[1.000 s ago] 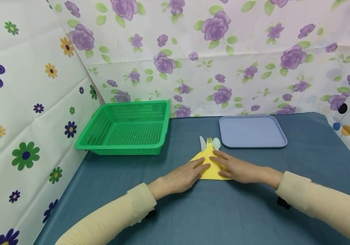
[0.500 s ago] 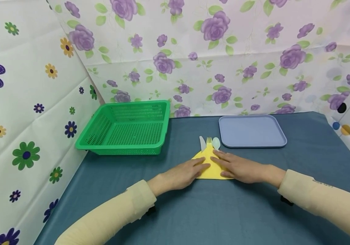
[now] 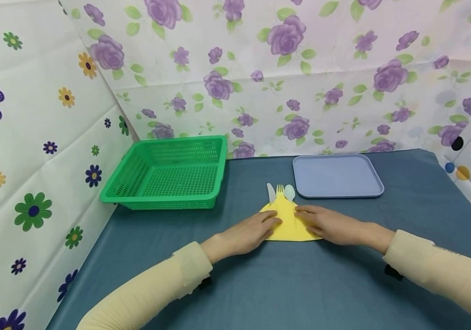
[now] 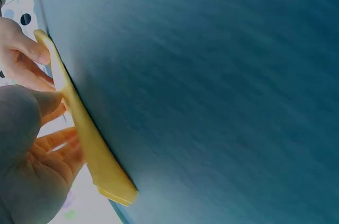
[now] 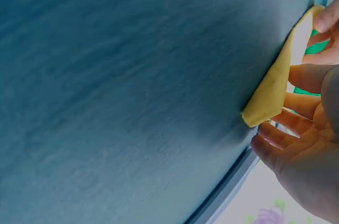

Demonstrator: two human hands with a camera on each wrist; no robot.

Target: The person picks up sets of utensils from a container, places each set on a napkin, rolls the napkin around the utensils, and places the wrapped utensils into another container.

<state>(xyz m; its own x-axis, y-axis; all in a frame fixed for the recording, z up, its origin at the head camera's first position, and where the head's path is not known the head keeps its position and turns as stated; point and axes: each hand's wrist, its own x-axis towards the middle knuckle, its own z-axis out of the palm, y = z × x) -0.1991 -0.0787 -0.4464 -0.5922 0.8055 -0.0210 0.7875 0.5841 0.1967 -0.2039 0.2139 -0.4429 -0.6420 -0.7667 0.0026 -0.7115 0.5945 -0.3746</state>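
A folded yellow napkin (image 3: 288, 227) lies on the blue cloth, between my two hands. From its top stick out a pale knife (image 3: 271, 192), a yellow fork (image 3: 280, 189) and a light-green spoon (image 3: 289, 192); their lower parts are hidden inside the folds. My left hand (image 3: 244, 234) rests its relaxed fingers on the napkin's left side. On the right side, my right hand (image 3: 336, 225) touches the cloth with fingers spread and loosely bent. In the left wrist view the napkin's near edge (image 4: 98, 152) runs along beside both hands, and the right wrist view shows its folded corner (image 5: 265, 102) by my right fingers.
A green perforated basket (image 3: 163, 198) stands at the back left. Behind my right hand lies a blue-grey tray (image 3: 338, 176). Blue cloth (image 3: 285, 288) covers the table, and flowered sheets (image 3: 260, 110) hang behind and at the left.
My right hand has shifted right, uncovering more of the napkin, whose right side now spreads wider. The left hand stays nearly where it was. The cutlery has hardly moved.
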